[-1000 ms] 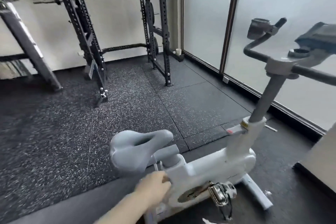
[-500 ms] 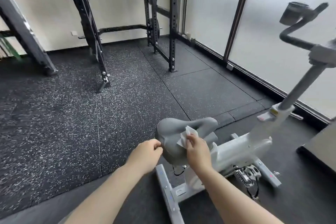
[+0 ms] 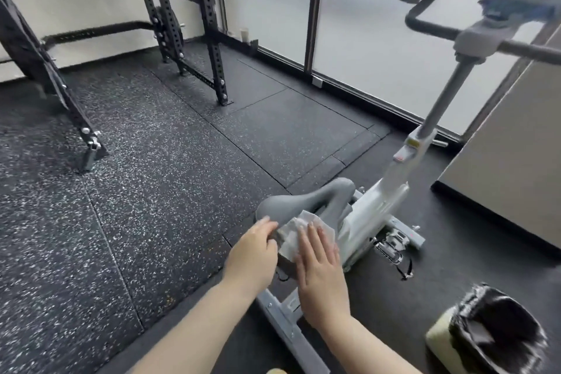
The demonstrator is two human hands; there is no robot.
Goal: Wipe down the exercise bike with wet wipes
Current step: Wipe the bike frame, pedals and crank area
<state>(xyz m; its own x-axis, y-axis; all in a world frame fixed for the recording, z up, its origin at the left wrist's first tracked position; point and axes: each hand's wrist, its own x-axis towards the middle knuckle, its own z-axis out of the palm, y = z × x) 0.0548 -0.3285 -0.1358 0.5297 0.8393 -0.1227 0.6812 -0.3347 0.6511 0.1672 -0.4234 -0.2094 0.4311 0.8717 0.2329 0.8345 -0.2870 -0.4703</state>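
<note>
A white exercise bike [image 3: 373, 215] stands on dark floor mats, with a grey saddle [image 3: 306, 200] low in the middle of view. Its handlebars [image 3: 431, 24] and console rise at the upper right. A white wet wipe [image 3: 296, 232] lies spread on the rear of the saddle. My right hand [image 3: 318, 270] presses flat on the wipe, fingers together. My left hand [image 3: 252, 252] grips the saddle's left rear edge, beside the wipe.
A bin lined with a black bag [image 3: 498, 334] sits at the lower right. A black power rack [image 3: 188, 27] stands behind, and a slanted rack leg [image 3: 60, 100] is at the left. Frosted glass panels [image 3: 364, 9] run along the right, with a beige cabinet [image 3: 516, 173] near the bike.
My right hand has gone from pinching the wipe to pressing it flat on the saddle. My left hand has moved onto the saddle's edge. The view has shifted to the right.
</note>
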